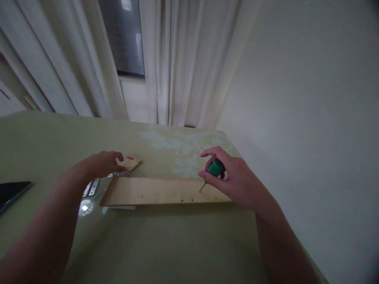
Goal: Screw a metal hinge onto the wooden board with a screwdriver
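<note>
The plank (pixel 160 191) lies flat across the table (pixel 166 244), its far end close to the table's edge by the wall (pixel 310 118) — bare tabletop stretches wide in front of it. It is pale wood, long and narrow, with small holes along its near edge. The right hand (pixel 233 179) pinches a green screwdriver (pixel 213 170), tip down on the plank. The left hand (pixel 102 163) pinches a wood scrap (pixel 130 162) just behind the plank's other end — metal brackets (pixel 91 187) lie beside that end.
</note>
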The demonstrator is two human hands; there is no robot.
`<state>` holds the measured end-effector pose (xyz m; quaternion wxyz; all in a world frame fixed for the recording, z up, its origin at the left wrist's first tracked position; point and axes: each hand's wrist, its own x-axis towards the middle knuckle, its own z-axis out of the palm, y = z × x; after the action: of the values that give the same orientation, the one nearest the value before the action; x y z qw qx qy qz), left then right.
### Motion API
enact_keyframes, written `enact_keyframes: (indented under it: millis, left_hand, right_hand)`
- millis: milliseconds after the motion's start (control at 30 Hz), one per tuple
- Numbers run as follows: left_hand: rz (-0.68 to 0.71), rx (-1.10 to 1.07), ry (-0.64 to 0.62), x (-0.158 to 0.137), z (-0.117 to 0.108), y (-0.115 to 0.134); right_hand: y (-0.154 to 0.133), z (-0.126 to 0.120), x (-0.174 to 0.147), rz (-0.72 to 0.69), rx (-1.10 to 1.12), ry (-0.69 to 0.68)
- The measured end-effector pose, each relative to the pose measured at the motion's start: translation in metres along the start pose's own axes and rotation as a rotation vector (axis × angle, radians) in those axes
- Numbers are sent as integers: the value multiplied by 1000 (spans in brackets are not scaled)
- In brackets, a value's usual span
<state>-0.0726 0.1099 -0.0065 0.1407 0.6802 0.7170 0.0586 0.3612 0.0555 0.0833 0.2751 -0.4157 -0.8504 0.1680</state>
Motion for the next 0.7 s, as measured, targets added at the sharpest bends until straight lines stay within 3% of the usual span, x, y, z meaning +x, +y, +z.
enact_keyframes:
  millis: [67, 167, 200, 267, 333, 433, 567, 700]
  left_hand:
    - [72, -5, -14, -10, -4, 37]
    - [349, -86, 88, -41, 3, 112]
    - [464, -160, 65, -53, 9, 136]
    - [677, -320, -6, -74, 24, 177]
    - [788, -445, -32, -90, 37, 201]
    - [818, -632, -85, -107, 39, 212]
    - [832, -808, -144, -124, 23, 211]
    - [748, -722, 18, -118, 8, 204]
  right_hand:
    - [1, 1, 2, -2, -4, 6]
    - [1, 4, 5, -10, -34, 15]
    - [-1, 5, 6, -25, -43, 22]
    - [-5, 5, 5, -104, -47, 56]
    - [-12, 4, -1, -238, 1, 121]
    - [-23, 1, -13, -397, 179, 233]
    - [-32, -1, -22, -412, 336, 322]
    - [-29, 1, -14, -335, 207, 317]
